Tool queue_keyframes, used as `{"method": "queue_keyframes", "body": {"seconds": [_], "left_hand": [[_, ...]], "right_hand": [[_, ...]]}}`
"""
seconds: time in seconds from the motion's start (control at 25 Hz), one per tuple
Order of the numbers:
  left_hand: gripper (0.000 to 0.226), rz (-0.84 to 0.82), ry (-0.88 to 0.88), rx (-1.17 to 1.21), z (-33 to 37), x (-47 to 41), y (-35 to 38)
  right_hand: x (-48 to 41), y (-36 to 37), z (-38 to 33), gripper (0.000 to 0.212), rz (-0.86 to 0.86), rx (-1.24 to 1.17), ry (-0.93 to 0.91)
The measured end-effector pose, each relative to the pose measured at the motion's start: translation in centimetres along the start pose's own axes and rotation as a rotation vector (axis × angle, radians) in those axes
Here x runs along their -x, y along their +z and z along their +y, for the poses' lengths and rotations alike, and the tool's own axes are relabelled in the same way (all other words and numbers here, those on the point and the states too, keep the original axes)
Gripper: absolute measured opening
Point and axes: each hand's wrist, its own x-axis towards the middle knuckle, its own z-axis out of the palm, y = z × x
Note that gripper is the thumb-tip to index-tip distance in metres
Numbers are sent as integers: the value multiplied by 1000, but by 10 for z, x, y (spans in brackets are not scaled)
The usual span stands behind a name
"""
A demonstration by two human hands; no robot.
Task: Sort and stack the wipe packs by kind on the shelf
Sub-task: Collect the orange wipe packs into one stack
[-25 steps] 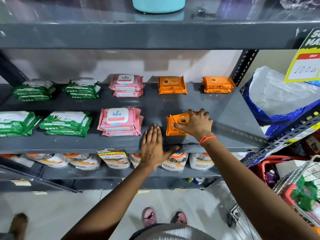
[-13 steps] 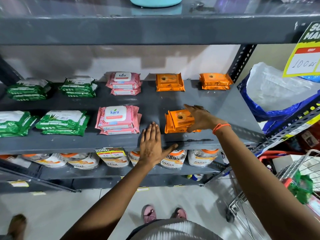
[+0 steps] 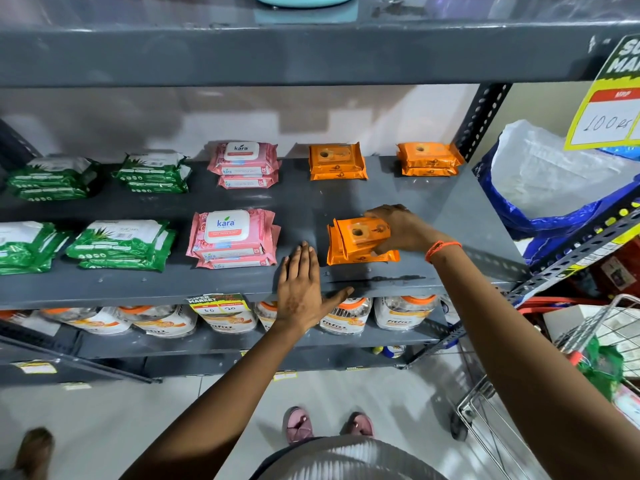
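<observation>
Left hand (image 3: pixel 300 292) lies flat on the shelf's (image 3: pixel 450 216) front edge, fingers together, thumb splayed over the lip. Just beyond, right hand (image 3: pixel 401 230) clamps the top orange pack (image 3: pixel 362 233), tilted on the front orange stack (image 3: pixel 360 256). Left: pink stack (image 3: pixel 233 239), green stacks (image 3: pixel 121 244). Back edge: more stacks of each kind.

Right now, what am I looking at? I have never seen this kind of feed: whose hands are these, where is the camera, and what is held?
There is no machine: a person wears one camera on the head, looking down at their own bare hands. The left hand lies flat and open on the grey shelf. The right hand grips the top orange wipe pack of the front orange stack. Green packs lie to the left, pink packs in the middle, more orange stacks at the back.
</observation>
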Motion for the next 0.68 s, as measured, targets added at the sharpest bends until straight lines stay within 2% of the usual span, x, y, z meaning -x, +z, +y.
{"method": "queue_keyframes", "body": {"seconds": [0.24,0.36,0.44,0.56,0.6,0.68], "left_hand": [[109,18,-11,39,2,-1,-2],[104,37,-11,217,5,-2,-9],[83,72,-101,564,14,-9,-15],[52,63,-350,1130,35,-31,-28],[49,41,-431,1221,42,-37,-32],[47,12,-513,1265,57,-44,-36]], "right_hand": [[0,15,-9,84,82,30,-42],[1,13,-6,89,52,36,-43],[7,19,-4,82,192,-154,36],[21,44,-11,53,518,-728,353],[24,54,-15,46,551,-852,407],[26,67,-20,39,570,-932,411]]}}
